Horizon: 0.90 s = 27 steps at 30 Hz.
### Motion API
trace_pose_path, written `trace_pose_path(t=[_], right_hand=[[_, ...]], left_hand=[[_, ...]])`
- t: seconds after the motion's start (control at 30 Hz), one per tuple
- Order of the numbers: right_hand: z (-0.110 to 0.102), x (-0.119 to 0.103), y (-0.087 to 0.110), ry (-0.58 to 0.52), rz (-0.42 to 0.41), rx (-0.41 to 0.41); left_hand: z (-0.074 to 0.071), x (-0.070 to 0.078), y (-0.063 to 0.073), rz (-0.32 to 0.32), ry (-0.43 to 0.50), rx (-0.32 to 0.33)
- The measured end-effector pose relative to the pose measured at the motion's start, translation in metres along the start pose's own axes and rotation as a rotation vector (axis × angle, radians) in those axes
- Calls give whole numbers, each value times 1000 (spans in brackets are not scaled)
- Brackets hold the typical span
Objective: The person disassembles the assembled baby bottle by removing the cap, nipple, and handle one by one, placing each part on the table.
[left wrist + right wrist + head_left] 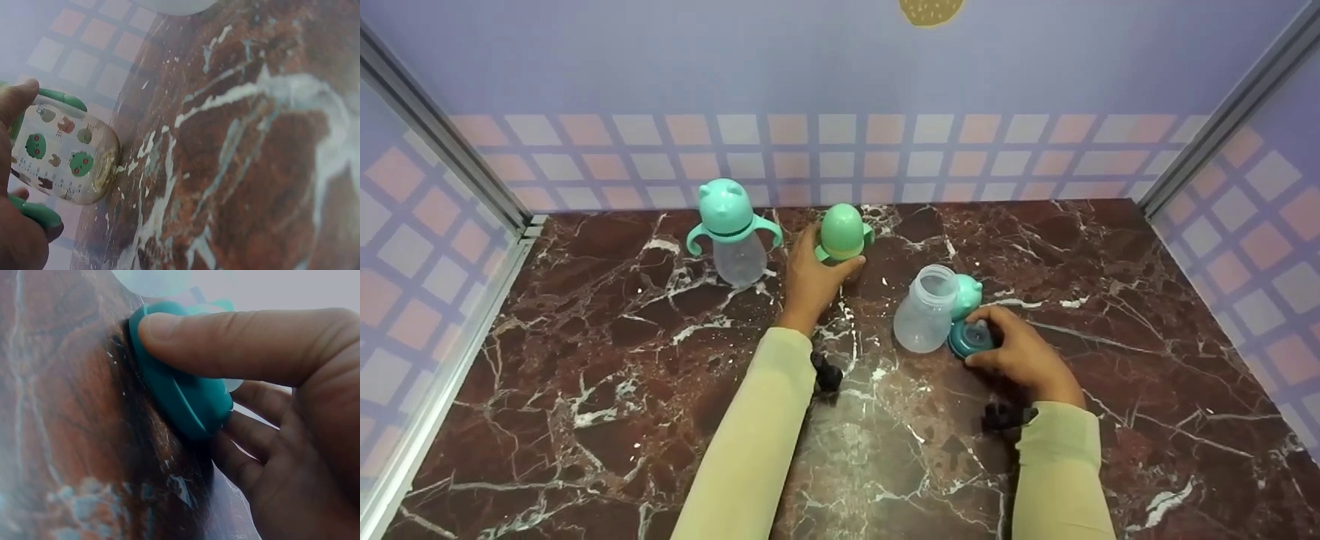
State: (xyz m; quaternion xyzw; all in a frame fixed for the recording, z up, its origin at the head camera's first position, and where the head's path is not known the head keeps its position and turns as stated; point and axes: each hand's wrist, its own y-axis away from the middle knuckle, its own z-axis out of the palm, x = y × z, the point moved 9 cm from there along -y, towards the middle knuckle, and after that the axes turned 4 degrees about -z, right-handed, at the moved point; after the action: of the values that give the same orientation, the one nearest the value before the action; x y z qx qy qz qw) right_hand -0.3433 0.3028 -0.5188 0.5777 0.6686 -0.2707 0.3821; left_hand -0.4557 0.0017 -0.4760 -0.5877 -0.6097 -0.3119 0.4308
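My left hand [812,279] grips a baby bottle with a green domed cap [842,231] and green side handles. The left wrist view shows cartoon prints on its clear body [67,152]; I cannot tell whether its base touches the table. My right hand [1030,358] pinches a teal bottle collar [966,341] with a clear nipple, low at the tabletop. Up close in the right wrist view, the thumb presses on the rim of the collar [180,391]. Beside it stands an uncapped translucent bottle [924,322], with a mint animal-shaped cap [966,296] just behind.
Another baby bottle with a mint animal cap [725,206] and two handles stands upright left of my left hand. The dark red marbled table [607,360] runs back to a checkered wall [840,161]. Side panels rise at left and right.
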Motion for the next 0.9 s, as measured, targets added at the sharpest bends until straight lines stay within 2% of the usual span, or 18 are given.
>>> trace_pose_path(t=[0.1, 0.23, 0.53, 0.73, 0.9], right_hand=[[-1, -1, 0, 49, -14, -6], [1, -1, 0, 94, -17, -20], [2, -4, 0, 20, -14, -46], [0, -7, 3, 6, -6, -57], [-4, -12, 6, -2, -5, -56]], left_hand=[[1, -2, 0, -12, 16, -33], [-2, -3, 3, -16, 9, -46], [-17, 2, 19, 38, 45, -46], [-22, -1, 35, 28, 79, -106], [-28, 1, 47, 59, 94, -134]])
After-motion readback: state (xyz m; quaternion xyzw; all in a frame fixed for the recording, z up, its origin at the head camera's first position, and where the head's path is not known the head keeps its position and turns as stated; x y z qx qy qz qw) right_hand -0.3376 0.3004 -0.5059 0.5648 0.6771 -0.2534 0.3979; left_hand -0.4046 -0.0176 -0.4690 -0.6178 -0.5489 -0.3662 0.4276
